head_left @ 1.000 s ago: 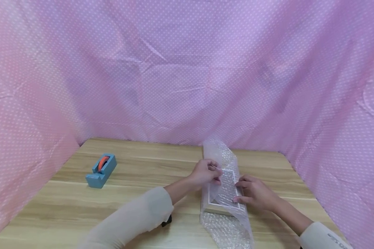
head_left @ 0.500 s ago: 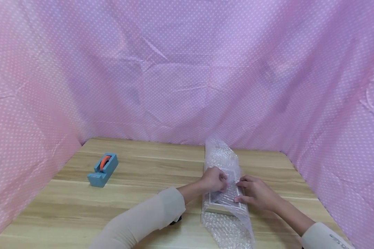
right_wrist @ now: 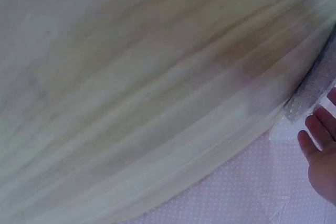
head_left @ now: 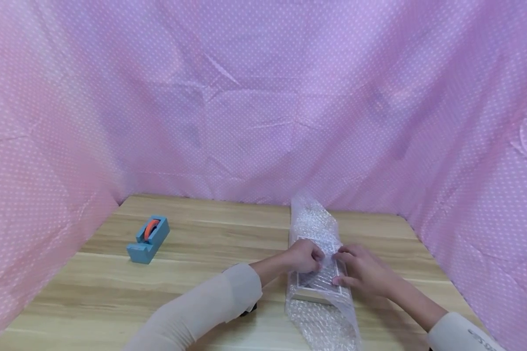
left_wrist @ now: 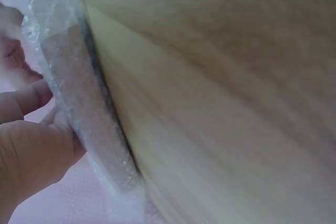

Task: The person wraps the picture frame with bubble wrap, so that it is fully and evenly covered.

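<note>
The left hand (head_left: 304, 255) has moved down the flat, white-edged box (head_left: 320, 282) in clear bubble wrap (head_left: 313, 222) on the brown wooden worktop (head_left: 219, 239). I can't tell if its fingers pinch. The right hand (head_left: 365, 271), fingers loose, should steady it.

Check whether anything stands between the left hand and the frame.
Yes: bubble wrap lies over the frame, beneath the left hand. Nothing else visible is between them, though the spot directly under the hand is hidden.
</note>
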`<action>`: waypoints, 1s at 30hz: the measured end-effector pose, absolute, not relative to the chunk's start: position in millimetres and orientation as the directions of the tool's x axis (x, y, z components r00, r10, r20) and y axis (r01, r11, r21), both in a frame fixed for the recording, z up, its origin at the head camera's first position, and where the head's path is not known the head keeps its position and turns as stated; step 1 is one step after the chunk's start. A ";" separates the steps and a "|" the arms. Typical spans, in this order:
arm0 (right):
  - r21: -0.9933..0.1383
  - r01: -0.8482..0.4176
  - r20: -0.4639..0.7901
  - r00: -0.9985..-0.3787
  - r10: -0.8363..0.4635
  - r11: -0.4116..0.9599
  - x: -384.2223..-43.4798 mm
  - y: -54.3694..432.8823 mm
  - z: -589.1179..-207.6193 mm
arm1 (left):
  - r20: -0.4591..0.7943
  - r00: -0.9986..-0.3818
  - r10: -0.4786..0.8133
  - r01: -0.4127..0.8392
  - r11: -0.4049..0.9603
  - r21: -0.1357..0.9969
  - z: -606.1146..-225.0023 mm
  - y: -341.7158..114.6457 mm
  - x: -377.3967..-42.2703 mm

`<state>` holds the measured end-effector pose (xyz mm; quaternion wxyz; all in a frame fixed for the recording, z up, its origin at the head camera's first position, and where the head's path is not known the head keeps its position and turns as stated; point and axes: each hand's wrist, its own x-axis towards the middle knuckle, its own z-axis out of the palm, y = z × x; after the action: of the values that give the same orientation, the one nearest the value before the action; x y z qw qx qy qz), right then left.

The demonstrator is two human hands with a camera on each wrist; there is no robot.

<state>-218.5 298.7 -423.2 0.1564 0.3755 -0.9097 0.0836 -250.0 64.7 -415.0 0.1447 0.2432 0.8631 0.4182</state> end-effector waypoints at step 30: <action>-0.046 -0.660 0.294 -0.726 -0.621 0.750 -218.9 298.9 -426.0 | -0.244 -0.919 0.310 -0.241 0.049 0.969 -440.3 10.3 -354.5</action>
<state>-218.9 298.9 -426.0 0.1312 0.3459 -0.9261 0.0738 -354.5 10.3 -440.3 0.1999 0.0247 0.6960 0.6892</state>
